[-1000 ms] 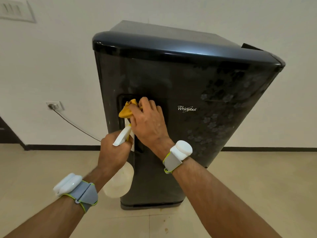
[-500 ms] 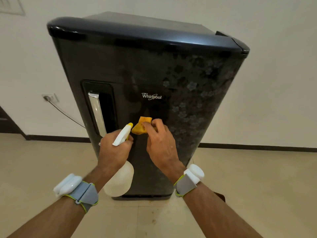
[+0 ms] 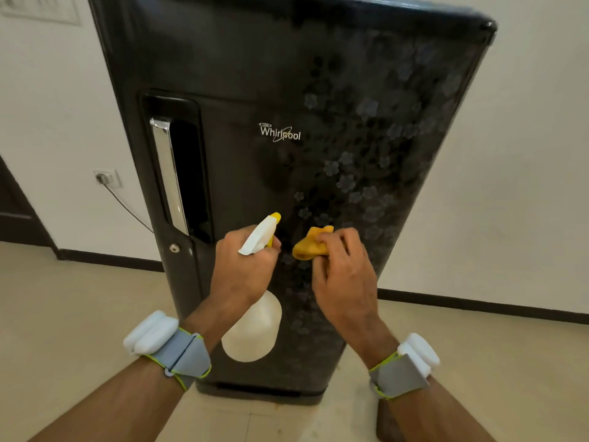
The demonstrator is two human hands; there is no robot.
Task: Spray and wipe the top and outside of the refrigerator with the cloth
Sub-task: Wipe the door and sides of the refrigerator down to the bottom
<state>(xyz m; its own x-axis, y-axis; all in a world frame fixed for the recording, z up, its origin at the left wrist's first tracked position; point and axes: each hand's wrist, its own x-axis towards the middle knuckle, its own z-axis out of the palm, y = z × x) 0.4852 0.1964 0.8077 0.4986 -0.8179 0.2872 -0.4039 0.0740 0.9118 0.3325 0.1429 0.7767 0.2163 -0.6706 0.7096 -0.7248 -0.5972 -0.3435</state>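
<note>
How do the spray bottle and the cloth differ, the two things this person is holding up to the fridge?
The spray bottle is white with a yellow nozzle tip; the cloth is orange-yellow throughout. The bottle looks rigid and rounded; the cloth is crumpled. The left hand grips the bottle, whose body hangs below it; the right hand pinches the cloth, which pokes out above. Both are held in front of the refrigerator.

The floor [image 3: 79, 314] is pale beige tile. One dark refrigerator [image 3: 287, 74] stands upright on it, centre, close to the far wall [image 3: 526, 154].
</note>
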